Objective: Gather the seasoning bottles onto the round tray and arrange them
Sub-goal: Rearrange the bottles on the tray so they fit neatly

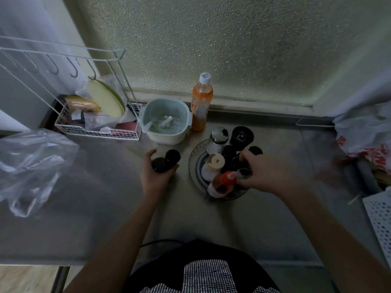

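Note:
The round tray [193,166] sits on the steel counter and carries several seasoning bottles: a silver-capped jar [218,137], a beige-lidded one [214,162], an orange-capped sauce bottle [224,182] and dark ones. My right hand [262,172] rests on the tray's right side, fingers closed around a small dark-lidded bottle [243,173]. My left hand [155,174] is left of the tray, gripping a dark-capped bottle [160,164]; a second dark cap [173,156] stands just behind it. A wide black lid [241,135] sits at the tray's far edge.
A tall orange drink bottle [201,102] and a pale green colander bowl [166,120] stand behind the tray by the frosted window. A white wire rack [95,125] is at back left, a clear plastic bag [31,163] at left, bags and a white perforated basket [380,218] at right.

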Available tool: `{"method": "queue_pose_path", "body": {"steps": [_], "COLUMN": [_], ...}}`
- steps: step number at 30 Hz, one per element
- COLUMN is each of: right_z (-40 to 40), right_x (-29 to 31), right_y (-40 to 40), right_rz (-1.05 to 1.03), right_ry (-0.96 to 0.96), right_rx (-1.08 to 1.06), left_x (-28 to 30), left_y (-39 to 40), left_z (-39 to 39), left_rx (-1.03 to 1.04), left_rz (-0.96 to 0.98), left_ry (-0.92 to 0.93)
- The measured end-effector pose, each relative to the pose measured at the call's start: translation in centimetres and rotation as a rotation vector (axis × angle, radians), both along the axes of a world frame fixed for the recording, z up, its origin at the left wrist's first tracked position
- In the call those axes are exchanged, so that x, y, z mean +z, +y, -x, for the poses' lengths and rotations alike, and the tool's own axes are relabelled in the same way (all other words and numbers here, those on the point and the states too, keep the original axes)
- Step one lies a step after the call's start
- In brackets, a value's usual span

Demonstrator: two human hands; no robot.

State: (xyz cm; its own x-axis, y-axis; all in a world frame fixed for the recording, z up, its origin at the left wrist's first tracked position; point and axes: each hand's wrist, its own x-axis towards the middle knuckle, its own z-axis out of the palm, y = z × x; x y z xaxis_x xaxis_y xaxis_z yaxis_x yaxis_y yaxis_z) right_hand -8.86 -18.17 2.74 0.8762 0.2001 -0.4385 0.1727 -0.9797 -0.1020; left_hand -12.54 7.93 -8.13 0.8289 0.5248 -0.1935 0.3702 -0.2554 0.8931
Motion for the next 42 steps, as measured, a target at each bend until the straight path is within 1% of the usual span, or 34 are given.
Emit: {"method": "queue_pose_path", "body": {"steps": [4,7,13,17,20,26,29,32,36,42], "right_z": [0.5,1.1,1.8,2.0,2.0,0.4,-1.1,-2.7,-4.7,-6.4], "right_x": [-0.6,-0.8,-1.3,-0.8,1.3,8.7,9.8,8.8,6.0,2.5], "right_y": [0.6,0.9,1.3,1.0,0.8,1.6,3.8,6.4,8.9,9.9], "right_rz": [0.090,0.108,0.069,-0.033,-0.104,-0.246,-0.357,-0.446,-0.433,-0.253], "right_ry": [-0.002,-0.038,-0.092,-0.094,-0.157,-0.317,-0.406,-0.425,-0.376,-0.247], "right_rx": [0.023,0.038,0.000,-0.051,-0.086,-0.148,-0.134,-0.090,-0.031,0.081], "left_x": [0.3,0.5,0.1,0.2,0.3,0.4,0.4,0.6,0.9,0.8], "left_y": [-0.2,-0.1,0.1,0.3,0.5,0.5,0.7,0.7,0.9,1.4], "left_z": [0.4,0.4,0.4,0.3,0.4,0.5,0.4,0.5,0.5,0.3], "left_rx": [0.007,-0.009,-0.093,-0.115,-0.127,-0.131,-0.136,-0.153,-0.145,-0.156], "left_rz": [-0.036,-0.084,-0.135,-0.152,-0.164,-0.170,-0.157,-0.140,-0.121,-0.171], "left_ry": [-0.034,-0.094,-0.136,-0.146,-0.145,-0.130,-0.116,-0.099,-0.069,-0.049]}}
